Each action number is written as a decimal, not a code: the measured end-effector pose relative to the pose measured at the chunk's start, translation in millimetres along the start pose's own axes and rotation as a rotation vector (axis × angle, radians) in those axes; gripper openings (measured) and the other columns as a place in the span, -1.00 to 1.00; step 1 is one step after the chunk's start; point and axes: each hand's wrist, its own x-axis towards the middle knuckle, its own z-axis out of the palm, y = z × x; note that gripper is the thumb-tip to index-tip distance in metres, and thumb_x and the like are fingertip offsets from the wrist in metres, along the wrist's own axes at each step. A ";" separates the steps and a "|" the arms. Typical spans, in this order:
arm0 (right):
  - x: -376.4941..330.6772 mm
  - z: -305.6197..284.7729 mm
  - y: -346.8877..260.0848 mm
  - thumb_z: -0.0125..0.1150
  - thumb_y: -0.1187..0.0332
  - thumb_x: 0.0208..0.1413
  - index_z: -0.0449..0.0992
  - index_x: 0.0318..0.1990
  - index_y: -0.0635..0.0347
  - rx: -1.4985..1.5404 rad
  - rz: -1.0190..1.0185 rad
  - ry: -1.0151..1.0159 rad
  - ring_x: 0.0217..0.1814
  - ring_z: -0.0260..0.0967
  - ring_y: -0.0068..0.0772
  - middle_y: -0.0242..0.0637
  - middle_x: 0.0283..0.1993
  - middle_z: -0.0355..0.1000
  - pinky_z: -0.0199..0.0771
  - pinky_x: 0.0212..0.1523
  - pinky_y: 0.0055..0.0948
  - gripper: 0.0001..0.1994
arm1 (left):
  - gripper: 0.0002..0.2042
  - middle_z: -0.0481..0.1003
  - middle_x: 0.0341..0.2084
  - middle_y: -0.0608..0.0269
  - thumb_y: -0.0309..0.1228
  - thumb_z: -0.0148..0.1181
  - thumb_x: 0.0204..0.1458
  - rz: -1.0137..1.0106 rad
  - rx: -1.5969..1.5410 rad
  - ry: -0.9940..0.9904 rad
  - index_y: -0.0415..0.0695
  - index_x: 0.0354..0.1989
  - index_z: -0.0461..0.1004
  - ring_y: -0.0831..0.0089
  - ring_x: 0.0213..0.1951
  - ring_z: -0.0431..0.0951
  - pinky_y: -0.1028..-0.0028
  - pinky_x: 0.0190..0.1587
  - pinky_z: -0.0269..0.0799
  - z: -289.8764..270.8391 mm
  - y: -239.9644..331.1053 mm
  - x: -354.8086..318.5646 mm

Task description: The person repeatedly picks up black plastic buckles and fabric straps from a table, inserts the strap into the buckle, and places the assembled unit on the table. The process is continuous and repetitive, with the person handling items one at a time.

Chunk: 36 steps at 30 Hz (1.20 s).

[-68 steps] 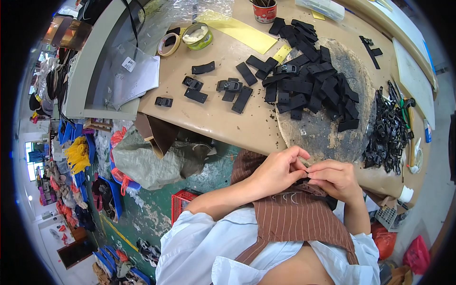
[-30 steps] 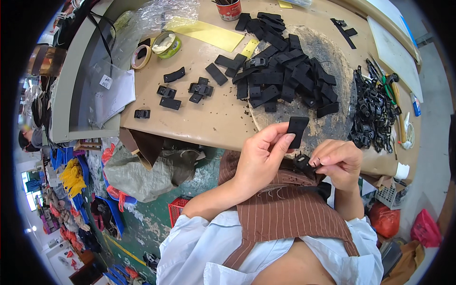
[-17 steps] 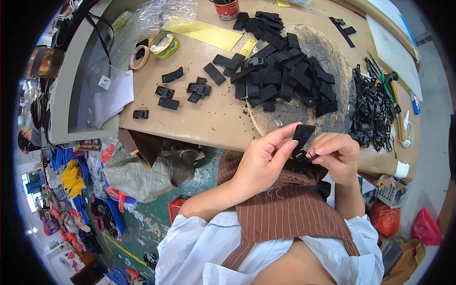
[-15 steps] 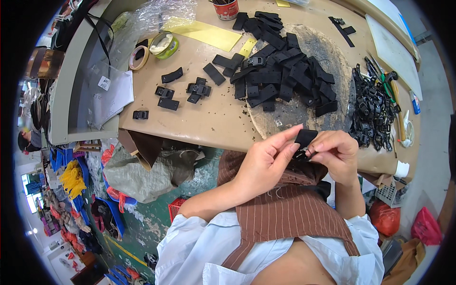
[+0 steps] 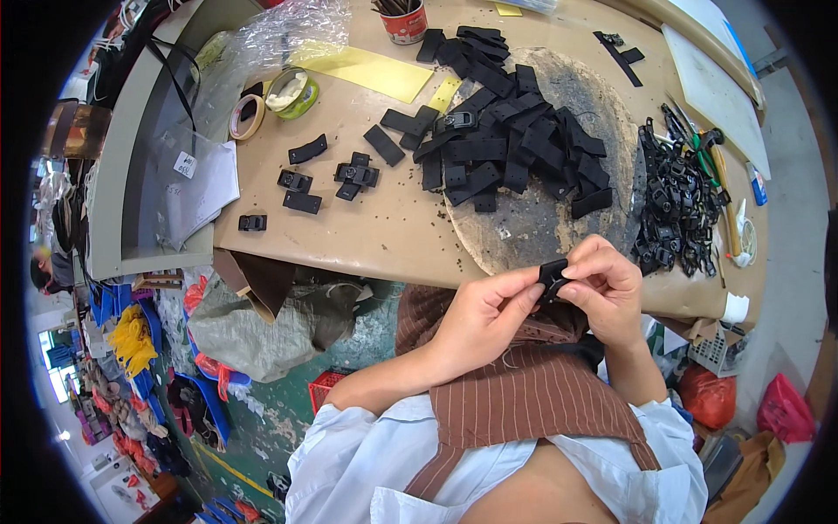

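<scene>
My left hand (image 5: 485, 316) and my right hand (image 5: 607, 290) meet just in front of the table's near edge, both pinching one small black strap piece (image 5: 552, 275) between thumb and fingers. Most of the piece is hidden by the fingers. Straight ahead on the tan table (image 5: 384, 231) lies a heap of black strap pieces (image 5: 515, 140) on a round worn pad (image 5: 559, 214). A pile of black plastic buckles (image 5: 676, 205) lies to the right of the pad.
Several finished black pieces (image 5: 349, 173) lie scattered left of the heap. Two tape rolls (image 5: 272, 98), a yellow sheet (image 5: 375, 72), a red cup of tools (image 5: 403, 19) and clear plastic wrap sit farther back. A grey sack (image 5: 262, 319) hangs under the table's left side.
My left hand held a black piece up and apart from the right; both hands have come together and now fold around the piece close to the table edge.
</scene>
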 end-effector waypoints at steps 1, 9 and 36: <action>-0.8 0.8 -0.5 0.26 0.67 -0.14 0.48 -0.31 0.28 0.009 0.002 0.009 -0.30 0.27 -0.55 -0.29 -0.31 0.31 0.28 -0.26 -0.61 -0.80 | -0.71 0.48 -0.31 0.34 -0.54 -0.08 0.16 0.025 0.042 -0.005 -0.27 0.06 0.32 0.69 -0.28 0.41 0.65 -0.20 0.37 -0.6 0.7 -0.7; 2.1 3.1 -9.2 0.23 0.64 -0.09 0.38 -0.23 0.27 0.055 0.163 0.005 -0.27 0.26 -0.63 -0.39 -0.29 0.30 0.29 -0.22 -0.62 -0.75 | -0.67 0.51 -0.30 0.21 -0.54 0.04 0.08 0.125 0.096 -0.039 -0.27 0.06 0.32 0.61 -0.26 0.47 0.58 -0.18 0.40 -0.9 10.9 -2.6; 1.8 -3.7 14.1 0.23 0.53 -0.02 0.37 -0.14 0.28 0.434 0.424 0.035 -0.35 0.33 -0.65 -0.40 -0.33 0.34 0.39 -0.32 -0.65 -0.73 | -0.74 0.50 -0.28 0.24 -0.66 0.22 -0.09 -0.013 -0.101 0.071 -0.32 -0.16 0.44 0.55 -0.29 0.52 0.59 -0.18 0.46 -25.5 11.9 10.6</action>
